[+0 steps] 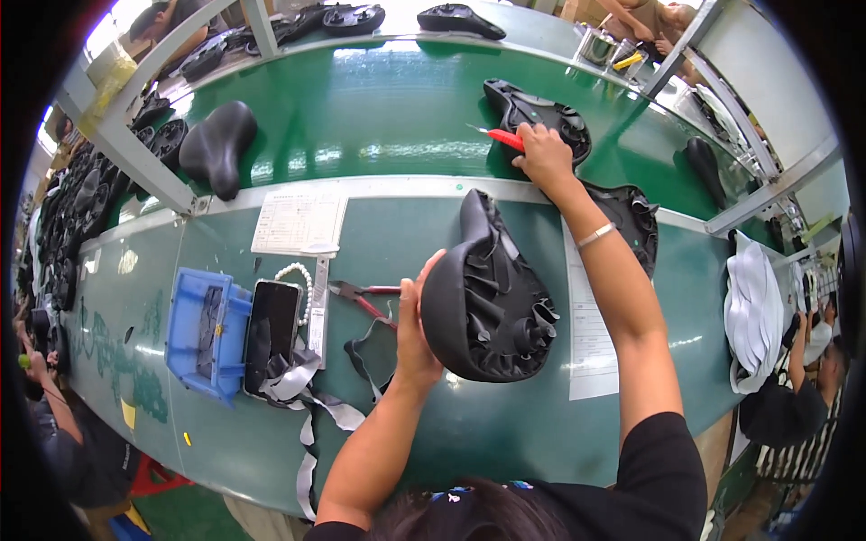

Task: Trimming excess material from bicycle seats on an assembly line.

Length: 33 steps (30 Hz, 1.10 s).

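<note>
A black bicycle saddle [442, 316] is held up over the near table, its wrinkled, folded underside facing right and its narrow nose pointing away from me. My left hand [418, 338] grips it by the left side, with part of the fingers hidden behind the shell. Stretched far forward, my right hand [546, 155] is closed around a red-handled knife [505, 138] whose thin tip points left. Beneath and behind that hand, another saddle [512, 101] lies underside up on the green belt. A further saddle [642, 216] rests partly behind my right forearm.
Left on the table [532, 442] are a blue bin [194, 379], a phone [273, 311], a beaded bracelet [305, 279], red-handled pliers [365, 298] and fabric strips [338, 413]. Paper sheets [298, 221] lie near the belt [379, 108]. White metal posts [135, 158] flank it. People work around.
</note>
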### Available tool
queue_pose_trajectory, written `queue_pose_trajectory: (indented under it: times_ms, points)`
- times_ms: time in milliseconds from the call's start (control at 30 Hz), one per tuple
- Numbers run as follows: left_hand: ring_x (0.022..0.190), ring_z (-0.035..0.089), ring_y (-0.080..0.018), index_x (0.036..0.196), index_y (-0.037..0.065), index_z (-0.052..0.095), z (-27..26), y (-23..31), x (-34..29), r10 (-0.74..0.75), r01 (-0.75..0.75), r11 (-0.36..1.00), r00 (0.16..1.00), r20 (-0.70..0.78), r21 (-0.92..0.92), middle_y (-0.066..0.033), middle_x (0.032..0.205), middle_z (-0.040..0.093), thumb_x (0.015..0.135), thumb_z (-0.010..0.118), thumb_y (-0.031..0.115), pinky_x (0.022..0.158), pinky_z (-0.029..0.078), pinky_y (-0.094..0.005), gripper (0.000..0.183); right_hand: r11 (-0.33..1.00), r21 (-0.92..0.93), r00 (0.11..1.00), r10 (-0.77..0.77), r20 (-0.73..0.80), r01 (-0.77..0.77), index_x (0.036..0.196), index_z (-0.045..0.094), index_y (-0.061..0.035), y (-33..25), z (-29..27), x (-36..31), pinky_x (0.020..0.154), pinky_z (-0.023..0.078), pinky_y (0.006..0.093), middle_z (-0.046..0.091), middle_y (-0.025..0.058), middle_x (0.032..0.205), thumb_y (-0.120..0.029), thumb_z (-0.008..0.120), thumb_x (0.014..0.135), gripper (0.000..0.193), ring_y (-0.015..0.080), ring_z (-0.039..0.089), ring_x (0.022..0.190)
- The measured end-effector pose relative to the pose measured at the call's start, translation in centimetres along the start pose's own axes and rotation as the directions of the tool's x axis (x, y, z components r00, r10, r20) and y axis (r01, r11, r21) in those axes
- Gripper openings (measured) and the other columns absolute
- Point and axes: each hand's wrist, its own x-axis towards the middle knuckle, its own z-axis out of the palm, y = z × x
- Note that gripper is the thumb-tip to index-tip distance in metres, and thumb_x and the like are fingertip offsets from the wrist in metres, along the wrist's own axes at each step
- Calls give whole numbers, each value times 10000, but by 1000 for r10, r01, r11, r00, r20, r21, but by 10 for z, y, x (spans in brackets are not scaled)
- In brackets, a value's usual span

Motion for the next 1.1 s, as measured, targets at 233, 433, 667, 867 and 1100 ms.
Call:
queue_pose_trajectory:
  times_ms: [233, 433, 667, 867, 1100]
  points:
    - [1210, 496, -212, 1412, 31, 334, 5, 4, 3, -35, 37, 998, 999, 39, -53, -107, 1328, 493, 988, 325, 528, 1050, 382, -362, 653, 995, 84, 998, -61, 23, 59, 1022, 533, -110, 14, -46, 8, 756, 499, 465, 617, 124, 937, -107, 629, 730, 307, 339, 619, 917]
    - [1080, 539, -233, 1108, 85, 517, 3, 2, 3, -12, 12, 1000, 1000, 16, -1, -152, 1190, 510, 969, 461, 462, 993, 426, -391, 405, 998, 45, 996, -50, 70, 46, 976, 511, -72, 29, -164, -119, 751, 472, 425, 599, 110, 962, -70, 689, 670, 354, 327, 569, 928]
    - [1134, 525, -265, 1479, 28, 50, 9, 4, -3, -150, 85, 728, 988, 37, 680, -232, 1249, 488, 775, 752, 400, 977, 418, -375, 1062, 711, 588, 916, 368, 158, -387, 1057, 580, -35, 16, -187, -278, 704, 469, 328, 567, 50, 875, -31, 695, 770, 309, 184, 548, 784]
    - [1015, 562, -226, 1451, 3, 135, 34, -1, -55, -106, 153, 692, 988, -110, 705, -158, 1139, 534, 803, 711, 277, 890, 466, -344, 910, 177, 846, 838, 341, 426, -503, 1162, 568, -12, -45, -155, -348, 783, 451, 247, 583, 35, 979, -180, 704, 836, 391, 125, 551, 845]
    - [849, 596, -177, 1334, 17, 343, 38, 58, -109, -72, 243, 714, 958, -277, 657, -121, 1028, 535, 799, 653, 238, 747, 524, -306, 657, 683, 723, 980, -197, 44, 104, 1306, 500, -67, -60, -170, -353, 562, 465, 275, 593, 63, 801, -148, 629, 878, 455, 176, 549, 591]
